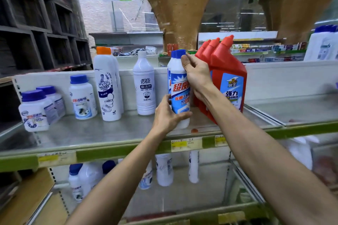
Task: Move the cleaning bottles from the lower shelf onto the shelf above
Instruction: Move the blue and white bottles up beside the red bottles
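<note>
I'm looking at the upper shelf [102,133], a grey metal deck with a green price rail, filling the middle of my view, and the lower shelf [182,199] under it at six o'clock. Biggest on the upper deck are the red bottles [226,71], a tight row at about two o'clock from centre, angled necks up. Over at nine o'clock stands the tall Mr Muscle bottle [107,86] with its orange cap, the plain white bottle [144,86] just to its right, and squat blue-capped jars [34,111] further left. Dead centre, the blue-capped white bottle [180,86] stands upright, its base on or just above the upper deck, pressed up beside the red row with a twin just behind it. My right hand [196,76] is wrapped around its neck and shoulder, thumb near the cap; my left hand [168,115] grips the lower body, fingers curled round the front. Down at six o'clock, more white cleaning bottles [164,170] stand on the lower shelf.
</note>
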Tool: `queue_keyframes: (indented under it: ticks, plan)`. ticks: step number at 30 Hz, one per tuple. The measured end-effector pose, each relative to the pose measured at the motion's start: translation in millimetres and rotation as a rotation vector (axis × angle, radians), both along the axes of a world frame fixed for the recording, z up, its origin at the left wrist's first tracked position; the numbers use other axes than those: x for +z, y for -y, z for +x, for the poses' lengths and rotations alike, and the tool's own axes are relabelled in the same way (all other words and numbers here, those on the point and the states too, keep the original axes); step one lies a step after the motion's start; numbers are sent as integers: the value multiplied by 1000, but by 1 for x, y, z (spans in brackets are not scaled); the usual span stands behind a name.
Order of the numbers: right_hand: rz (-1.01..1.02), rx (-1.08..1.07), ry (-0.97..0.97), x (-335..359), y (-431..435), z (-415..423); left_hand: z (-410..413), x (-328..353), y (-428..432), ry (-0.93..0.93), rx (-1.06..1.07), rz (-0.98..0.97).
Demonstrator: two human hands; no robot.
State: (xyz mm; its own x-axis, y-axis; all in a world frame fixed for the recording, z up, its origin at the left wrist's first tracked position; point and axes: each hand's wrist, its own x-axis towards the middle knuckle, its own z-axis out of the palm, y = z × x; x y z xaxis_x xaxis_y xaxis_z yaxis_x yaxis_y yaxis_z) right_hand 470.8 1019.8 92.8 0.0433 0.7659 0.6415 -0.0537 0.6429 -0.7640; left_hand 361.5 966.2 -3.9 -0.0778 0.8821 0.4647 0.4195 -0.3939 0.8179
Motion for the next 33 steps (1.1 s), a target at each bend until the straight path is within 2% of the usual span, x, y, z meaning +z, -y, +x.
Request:
queue_keyframes:
  ticks: [2, 5, 7, 10, 13, 18, 22, 26, 29, 33]
  plan:
    - [-6, -18, -26, -6, 14, 7, -3, -1, 5, -20, -4, 34]
    - [47, -17, -59, -27, 50, 22, -10, -6, 32, 36, 20, 203]
    - [49, 100, -176, -50, 76, 33, -17, -16, 62, 162, -20, 311]
    - [24, 269, -298, -96, 113, 44, -25, -47, 104, 307, -90, 369]
    - [-50, 333, -296, -147, 143, 51, -28, -95, 125, 388, -110, 307]
    - [-237, 342, -241, -233, 160, 65, -19, -156, 129, 551, -132, 91]
    - [-436, 256, -222, -281, 159, 81, -9, -173, 117, 697, -142, -78]
    - [-572, 181, -234, -306, 140, 95, 4, -186, 96, 688, -135, -200]
    - [-642, 99, -123, -314, 116, 103, 12, -198, 79, 667, -104, -279]
    - [-659, 16, 143, -326, 69, 106, 23, -213, 64, 671, -56, -334]
